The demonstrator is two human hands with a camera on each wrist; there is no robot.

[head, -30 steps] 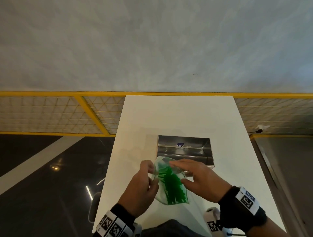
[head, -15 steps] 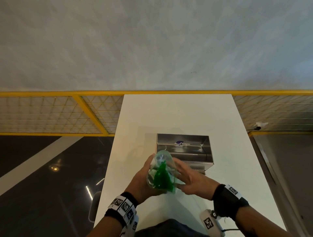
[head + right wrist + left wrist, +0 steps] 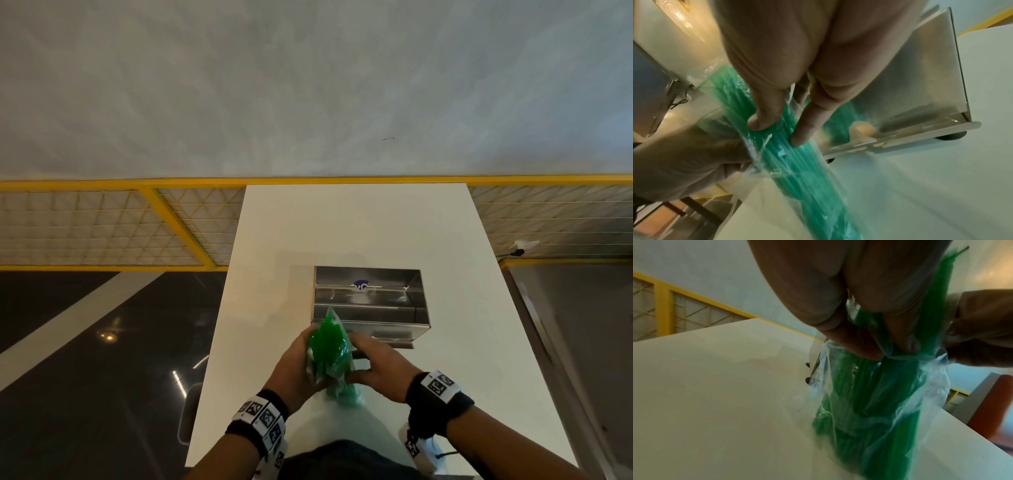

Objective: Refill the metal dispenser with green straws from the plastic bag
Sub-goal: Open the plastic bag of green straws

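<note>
A white table (image 3: 359,226) runs away from the viewer to a pale grey, mottled wall (image 3: 308,85). Along the foot of that wall, on both sides of the table's far end, stands a yellow-framed railing (image 3: 178,222) filled with wire mesh. Left of the table lies a dark glossy floor (image 3: 85,359) crossed by a pale diagonal stripe (image 3: 68,325) and dotted with reflected lamp glints (image 3: 108,337). Right of the table is a grey panel (image 3: 582,342).
</note>
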